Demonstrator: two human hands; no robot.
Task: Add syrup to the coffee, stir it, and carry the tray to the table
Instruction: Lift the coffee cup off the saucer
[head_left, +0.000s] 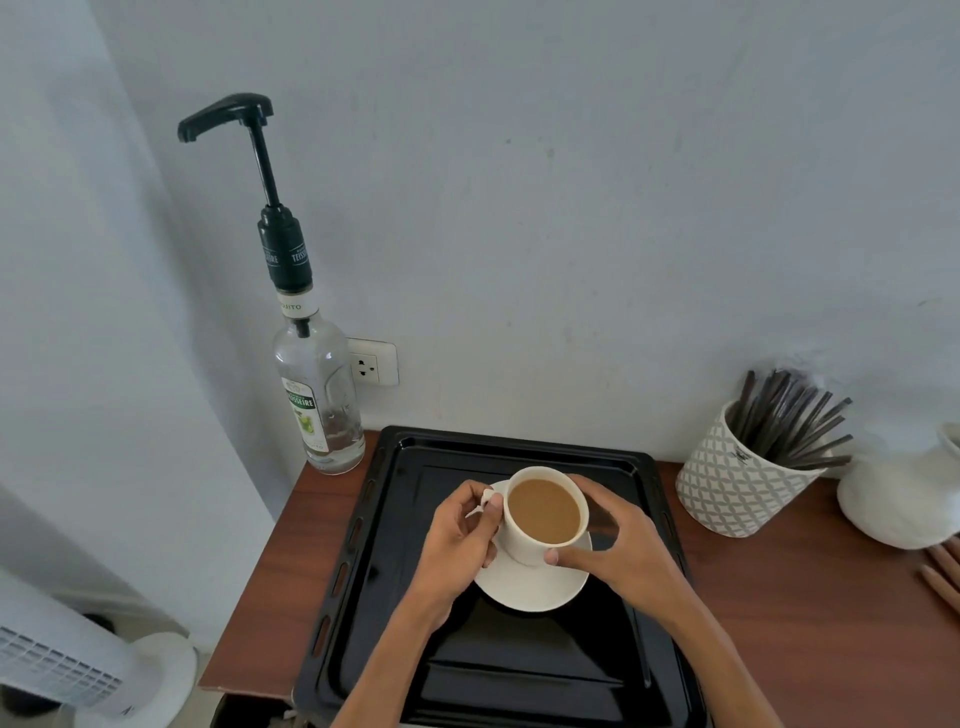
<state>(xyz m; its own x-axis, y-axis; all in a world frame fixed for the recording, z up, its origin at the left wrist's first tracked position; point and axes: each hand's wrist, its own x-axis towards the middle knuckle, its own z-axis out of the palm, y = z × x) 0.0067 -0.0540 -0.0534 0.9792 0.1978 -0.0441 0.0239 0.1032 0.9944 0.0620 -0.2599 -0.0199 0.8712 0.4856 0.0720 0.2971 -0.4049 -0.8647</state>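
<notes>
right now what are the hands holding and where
Both hold the coffee cup: the left hand pinches its handle, the right hand wraps its opposite side. It sits on the saucer.

- A white wall socket (373, 362), on the wall beyond the hands, to their left.
- A white jug (904, 493), far right of the hands.
- A white fan (67, 670) on the floor, lower left.

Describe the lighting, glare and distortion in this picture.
Head view: soft, even daylight with faint shadows; pale glare streaks on the glossy black tray; wide-angle bending tilts the syrup bottle and wall corner; cup and both hands stay sharp.
</notes>
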